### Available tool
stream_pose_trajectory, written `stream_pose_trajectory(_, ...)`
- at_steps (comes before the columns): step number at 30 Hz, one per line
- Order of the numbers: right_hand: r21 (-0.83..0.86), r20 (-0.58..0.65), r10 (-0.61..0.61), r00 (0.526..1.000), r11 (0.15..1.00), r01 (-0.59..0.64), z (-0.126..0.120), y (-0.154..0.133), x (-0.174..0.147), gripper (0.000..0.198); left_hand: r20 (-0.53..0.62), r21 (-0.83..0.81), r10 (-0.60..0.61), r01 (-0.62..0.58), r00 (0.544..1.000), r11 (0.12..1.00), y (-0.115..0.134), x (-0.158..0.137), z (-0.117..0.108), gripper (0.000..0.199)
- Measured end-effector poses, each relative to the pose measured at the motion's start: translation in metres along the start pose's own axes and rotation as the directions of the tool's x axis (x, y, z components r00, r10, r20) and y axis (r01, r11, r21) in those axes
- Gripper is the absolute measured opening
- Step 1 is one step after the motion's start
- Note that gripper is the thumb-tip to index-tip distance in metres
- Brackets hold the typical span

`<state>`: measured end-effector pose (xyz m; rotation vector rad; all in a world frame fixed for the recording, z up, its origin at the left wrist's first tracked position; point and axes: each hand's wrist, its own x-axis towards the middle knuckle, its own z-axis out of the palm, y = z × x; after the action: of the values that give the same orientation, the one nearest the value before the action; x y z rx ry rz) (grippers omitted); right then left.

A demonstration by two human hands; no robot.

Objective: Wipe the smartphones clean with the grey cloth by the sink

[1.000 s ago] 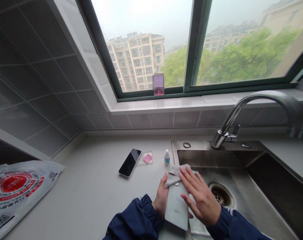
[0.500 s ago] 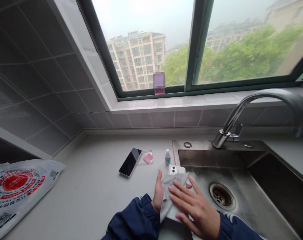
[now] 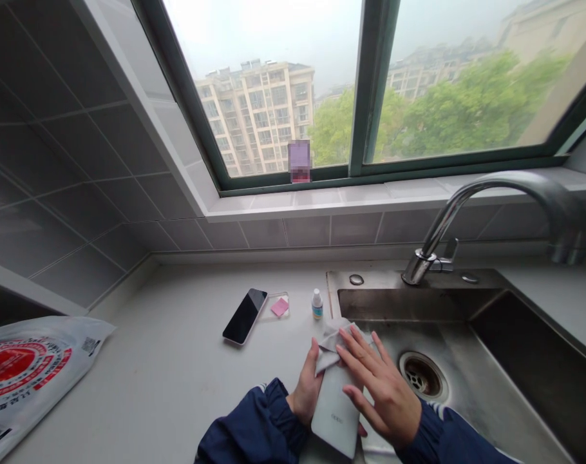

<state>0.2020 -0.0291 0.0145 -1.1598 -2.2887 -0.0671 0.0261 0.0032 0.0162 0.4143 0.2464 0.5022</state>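
Observation:
My left hand (image 3: 305, 390) is closed around a white phone (image 3: 336, 412), gripping it by its edges, with its back facing up. A crumpled light grey cloth (image 3: 335, 341) covers the phone's upper end and camera area. My right hand (image 3: 382, 386) lies over the cloth and the phone's back, fingers stretched out and spread, pressing the cloth without gripping it. Just beyond the cloth stands a small white bottle (image 3: 317, 304) with a blue label. A second phone (image 3: 245, 316), dark screen up, lies to the left, beside a clear case (image 3: 286, 313) with a pink square (image 3: 279, 307) on it.
A steel sink (image 3: 332, 283) with a drain (image 3: 423, 376) lies at the right, under a curved chrome faucet (image 3: 431, 241). At the left edge, a white plastic bag (image 3: 37, 361) with red print rests on the counter (image 3: 177, 380). A window ledge (image 3: 274, 203) runs behind.
My right hand has slid the cloth up toward the phone's camera end, baring the lower back and its lettering. My view has shifted slightly right.

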Motion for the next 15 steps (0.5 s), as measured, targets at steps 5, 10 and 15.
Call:
stream_pose_trajectory(5, 0.011, -0.012, 0.002, 1.0, 1.0, -0.002, 0.0, -0.001, 0.001, 0.06, -0.033, 0.057, 0.033, -0.031, 0.999, 0.998, -0.006, 0.001, -0.008, 0.08)
stream_pose_trajectory(10, 0.01, -0.014, 0.005, 1.0, 1.0, -0.005, 0.002, -0.002, 0.0, 0.058, -0.046, 0.081, 0.099, -0.095, 0.994, 0.992, -0.009, 0.004, -0.014, 0.074)
stream_pose_trajectory(15, 0.033, 0.076, -0.1, 0.992, 0.995, 0.098, 0.002, -0.011, 0.0, 0.058, -0.024, -0.054, 0.128, -0.13, 0.991, 0.99, -0.005, 0.006, -0.012, 0.074)
